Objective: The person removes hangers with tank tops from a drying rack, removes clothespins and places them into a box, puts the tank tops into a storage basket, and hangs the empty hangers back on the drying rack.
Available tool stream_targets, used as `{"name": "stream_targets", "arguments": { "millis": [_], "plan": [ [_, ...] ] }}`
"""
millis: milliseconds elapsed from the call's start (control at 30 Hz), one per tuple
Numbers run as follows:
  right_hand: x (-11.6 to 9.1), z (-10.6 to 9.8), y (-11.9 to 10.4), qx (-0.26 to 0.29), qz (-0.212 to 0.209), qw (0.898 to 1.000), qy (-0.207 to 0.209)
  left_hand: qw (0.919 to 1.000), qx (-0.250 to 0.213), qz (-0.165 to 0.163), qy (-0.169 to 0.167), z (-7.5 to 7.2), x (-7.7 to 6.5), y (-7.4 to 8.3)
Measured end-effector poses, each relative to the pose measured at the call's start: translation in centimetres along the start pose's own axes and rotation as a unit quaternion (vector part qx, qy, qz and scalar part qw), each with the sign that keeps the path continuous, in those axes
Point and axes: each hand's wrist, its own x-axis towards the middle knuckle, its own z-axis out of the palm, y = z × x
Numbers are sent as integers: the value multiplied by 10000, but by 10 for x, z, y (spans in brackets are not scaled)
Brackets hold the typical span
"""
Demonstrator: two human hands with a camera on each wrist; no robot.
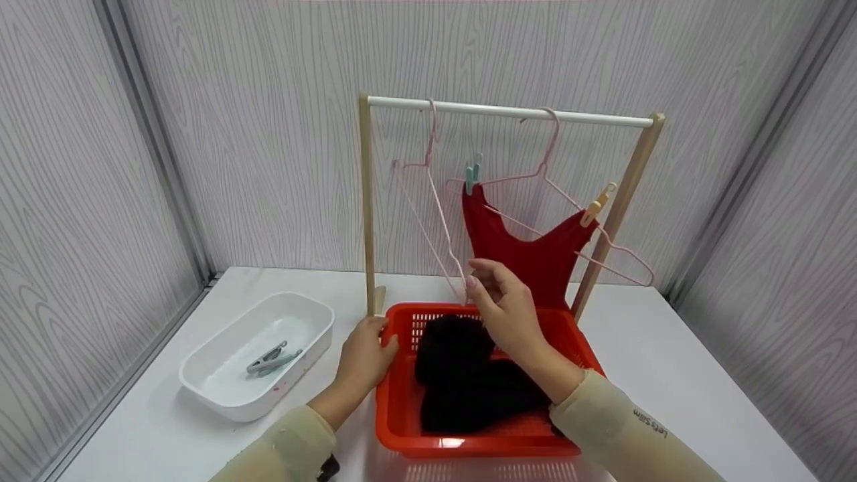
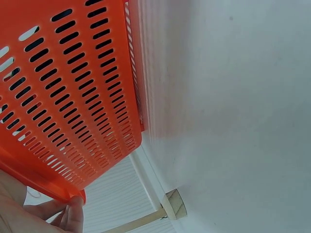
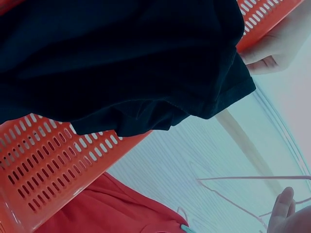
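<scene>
My left hand (image 1: 365,355) grips the rim of the red basket (image 1: 395,442) at its far left corner. In the left wrist view, its fingers (image 2: 73,213) curl round the rim. A black garment (image 1: 475,395) lies bunched in the basket. My right hand (image 1: 512,311) is raised above the basket, fingers loosely bent with a gap between thumb and forefinger. Beside its fingertips is the lower end of a bare pink hanger (image 1: 445,227), turned partly edge-on; whether they touch is unclear. Next to it, a red garment (image 1: 529,258) hangs on another pink hanger (image 1: 546,161).
Both hangers hook over the white bar (image 1: 482,108) of a wood-sided rack. A green clothespin (image 1: 473,175) and a yellow clothespin (image 1: 596,206) hold the red garment. To the left, a white tray (image 1: 194,381) contains grey-green clothespins (image 1: 271,360). A patterned wall stands behind the rack.
</scene>
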Motion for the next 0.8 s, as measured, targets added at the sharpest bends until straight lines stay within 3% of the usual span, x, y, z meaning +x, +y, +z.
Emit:
{"name": "stream_targets", "arguments": {
  "millis": [567,800],
  "plan": [
    [4,-36,-1,-338,-96,9991,233,10000,-5,-69,-8,-1,0,2],
    [13,-59,2,-580,-140,9965,590,9999,-79,-138,-41,0,0,1]
  ]
}}
